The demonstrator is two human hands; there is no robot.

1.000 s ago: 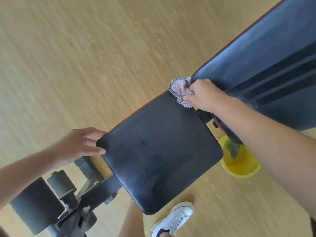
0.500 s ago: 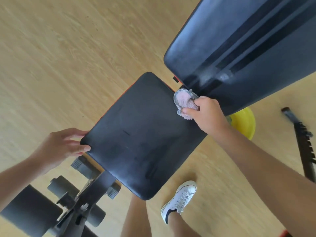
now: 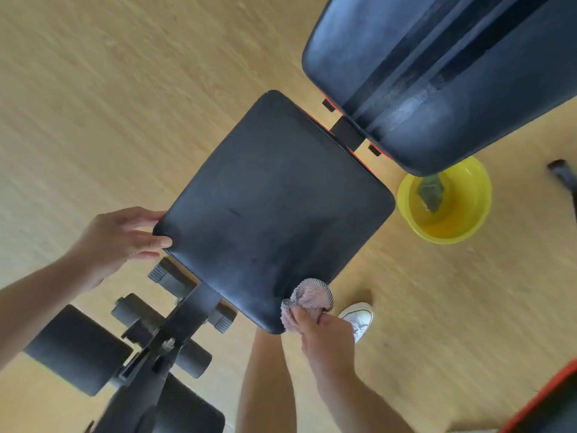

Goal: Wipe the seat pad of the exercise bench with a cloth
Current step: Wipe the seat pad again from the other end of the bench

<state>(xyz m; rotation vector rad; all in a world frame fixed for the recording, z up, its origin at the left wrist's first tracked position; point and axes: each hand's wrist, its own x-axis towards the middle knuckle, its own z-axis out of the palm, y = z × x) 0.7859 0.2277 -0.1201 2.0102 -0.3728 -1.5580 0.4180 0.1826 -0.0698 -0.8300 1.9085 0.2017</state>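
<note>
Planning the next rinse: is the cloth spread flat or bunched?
Bunched. The cloth sits crumpled in the right hand, pressed on the seat pad's near corner.

**A:** What sort of place do you stand in?

**B:** You stand in a workout area, a home gym or a fitness room; which of the two cannot be told. Before you is an exercise bench: a black padded seat pad (image 3: 274, 210), a tilted back pad (image 3: 452, 73) with orange trim, and black foam leg rollers (image 3: 78, 350) on a metal frame (image 3: 162, 348).

**A:** And the surroundings?

**B:** The bench rests on a light wood-grain floor (image 3: 93, 89). Just beside the bench a yellow basin (image 3: 449, 207) sits on that floor, partly under the back pad. Your white sneaker (image 3: 359, 318) shows near the seat's corner.
</note>
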